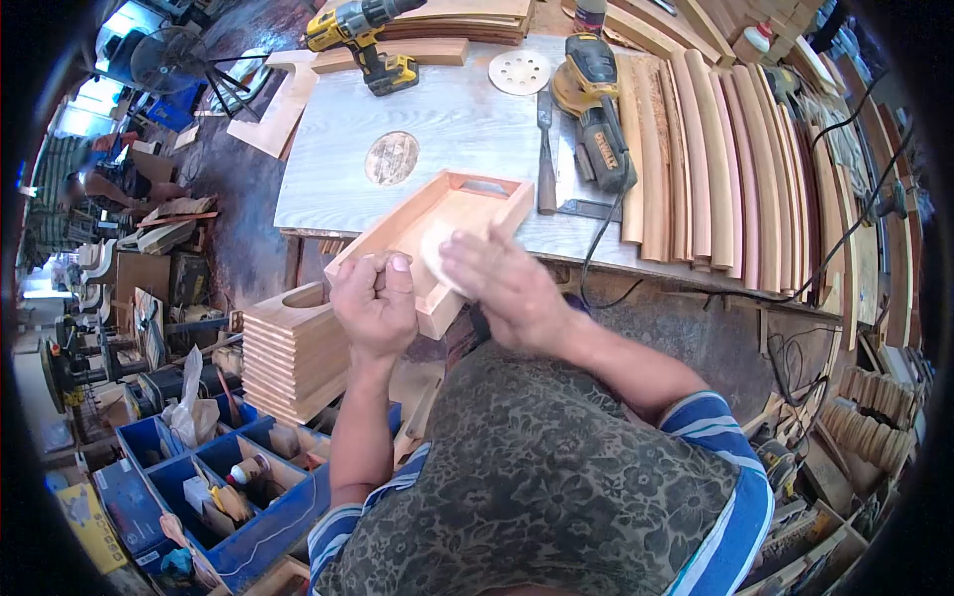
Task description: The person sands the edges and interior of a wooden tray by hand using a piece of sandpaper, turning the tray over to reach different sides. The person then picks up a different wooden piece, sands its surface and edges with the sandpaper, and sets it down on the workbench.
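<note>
A shallow wooden tray point(393, 221), with a slot-shaped handle opening in its far end, lies tilted across the bench's front edge. My left hand point(376, 303) is closed on its near left corner, thumb on top. Against the inside of the near right wall, my right hand point(512, 288) presses a pale sanding disc point(434, 253); the fingers are blurred by motion. Below my left hand stands a stack of wooden end pieces point(298, 358) with notched edges and an oval opening in the top one.
On the bench point(328, 129) are a yellow drill point(368, 50), an orbital sander point(593, 99) with its cord, a chisel point(546, 154), a perforated sanding disc point(519, 74) and a round brown disc point(392, 158). Wood strips point(730, 169) line the right. A blue divided box point(238, 497) sits lower left.
</note>
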